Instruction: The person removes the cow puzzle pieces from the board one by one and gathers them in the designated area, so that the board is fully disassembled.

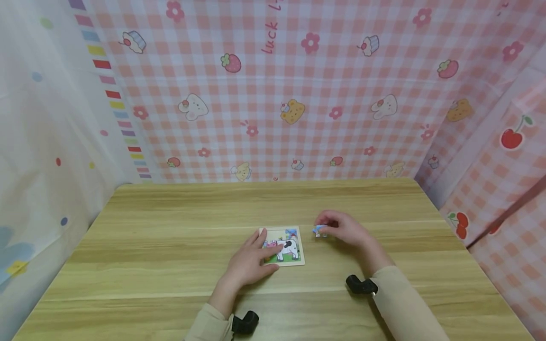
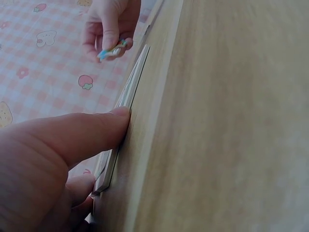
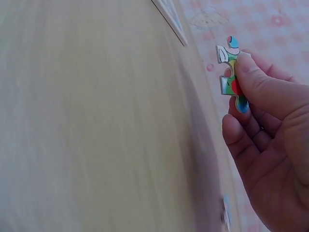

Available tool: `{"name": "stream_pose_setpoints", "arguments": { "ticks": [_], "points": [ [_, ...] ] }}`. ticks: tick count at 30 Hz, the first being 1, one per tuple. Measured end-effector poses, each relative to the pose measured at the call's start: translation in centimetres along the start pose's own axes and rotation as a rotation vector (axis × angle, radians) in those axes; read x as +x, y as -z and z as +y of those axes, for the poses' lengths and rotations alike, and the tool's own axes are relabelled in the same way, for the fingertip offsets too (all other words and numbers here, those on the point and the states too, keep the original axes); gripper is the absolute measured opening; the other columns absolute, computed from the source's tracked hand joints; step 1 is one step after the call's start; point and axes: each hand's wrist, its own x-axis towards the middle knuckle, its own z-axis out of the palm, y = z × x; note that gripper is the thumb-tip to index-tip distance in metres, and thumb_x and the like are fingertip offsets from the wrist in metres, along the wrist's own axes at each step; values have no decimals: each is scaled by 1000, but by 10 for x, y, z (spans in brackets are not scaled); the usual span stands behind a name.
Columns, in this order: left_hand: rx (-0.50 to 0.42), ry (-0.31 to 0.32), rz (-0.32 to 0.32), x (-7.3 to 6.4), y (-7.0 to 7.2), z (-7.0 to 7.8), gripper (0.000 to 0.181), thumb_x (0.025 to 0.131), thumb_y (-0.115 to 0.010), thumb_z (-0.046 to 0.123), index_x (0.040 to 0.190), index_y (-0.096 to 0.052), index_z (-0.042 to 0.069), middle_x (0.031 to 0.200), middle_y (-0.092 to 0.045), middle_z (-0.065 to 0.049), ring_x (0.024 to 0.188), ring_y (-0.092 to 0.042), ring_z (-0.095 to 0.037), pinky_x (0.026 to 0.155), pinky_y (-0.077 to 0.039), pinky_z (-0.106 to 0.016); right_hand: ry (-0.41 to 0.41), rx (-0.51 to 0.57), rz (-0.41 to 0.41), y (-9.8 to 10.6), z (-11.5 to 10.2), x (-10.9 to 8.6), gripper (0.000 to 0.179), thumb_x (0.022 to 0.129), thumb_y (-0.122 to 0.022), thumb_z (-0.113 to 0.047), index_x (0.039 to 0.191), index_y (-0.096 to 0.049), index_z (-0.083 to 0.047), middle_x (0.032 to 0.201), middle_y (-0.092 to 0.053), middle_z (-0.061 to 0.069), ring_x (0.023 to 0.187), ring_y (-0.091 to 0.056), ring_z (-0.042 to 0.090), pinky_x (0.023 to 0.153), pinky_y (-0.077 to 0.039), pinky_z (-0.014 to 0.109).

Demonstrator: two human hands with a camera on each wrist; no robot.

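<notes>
A small square jigsaw puzzle (image 1: 292,250) in a pale wooden frame, with a cow picture, lies on the table. My left hand (image 1: 249,260) rests over its left side with spread fingers, and its thumb (image 2: 96,133) touches the near edge in the left wrist view. Just right of the puzzle, my right hand (image 1: 347,229) pinches a puzzle piece (image 3: 228,82) between thumb and fingers. That piece shows green, red, blue and white in the right wrist view, held above the table. The left fingers cover part of the picture.
The wooden table (image 1: 170,208) extends around both hands. A small flat thing (image 3: 227,212) with a blue patch lies at the bottom of the right wrist view; I cannot tell what it is. Pink checked cloth (image 1: 264,85) hangs behind the table.
</notes>
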Motion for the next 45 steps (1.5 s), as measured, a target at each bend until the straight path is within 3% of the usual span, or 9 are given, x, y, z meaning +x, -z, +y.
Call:
{"name": "stream_pose_setpoints", "arguments": {
  "ticks": [6,12,20,27,36,45],
  "points": [
    [-4,4,8,1,-2,-1,50,90,-71,38,137,-62,24,157,-27,-23,146,-21,-43,111,-27,-62,-11,43,40,15,8,-15,9,92,-68,-4,101,-69,-3,96,-65,6,80,-55,13,69,-47,24],
    [-16,5,11,1,-3,-2,50,90,-71,38,137,-62,24,157,-27,-23,146,-20,-42,112,-26,-61,47,92,75,26,18,-28,11,91,-66,4,102,-66,7,96,-66,13,81,-57,9,71,-48,21],
    [-20,6,13,2,-4,-3,49,90,-71,38,137,-62,25,158,-27,-23,146,-19,-42,112,-26,-62,32,83,131,40,31,-44,10,91,-65,5,101,-66,7,94,-67,9,79,-57,7,67,-47,21],
    [-20,10,7,1,-3,-2,49,90,-71,38,137,-62,25,158,-26,-22,146,-20,-42,112,-27,-61,-10,60,159,50,39,-56,10,92,-67,0,101,-66,6,91,-66,8,81,-57,6,70,-47,20],
    [-23,8,4,0,0,1,49,90,-71,36,137,-62,24,158,-27,-23,146,-21,-43,111,-28,-62,-97,15,181,65,45,-65,14,93,-64,4,106,-65,9,89,-63,9,71,-49,8,57,-42,23],
    [-20,8,1,0,0,0,49,90,-71,36,137,-62,24,158,-27,-23,146,-20,-42,111,-28,-61,-151,-21,144,76,49,-62,16,93,-64,2,107,-65,9,96,-66,13,80,-52,7,68,-44,21]
  ]
}}
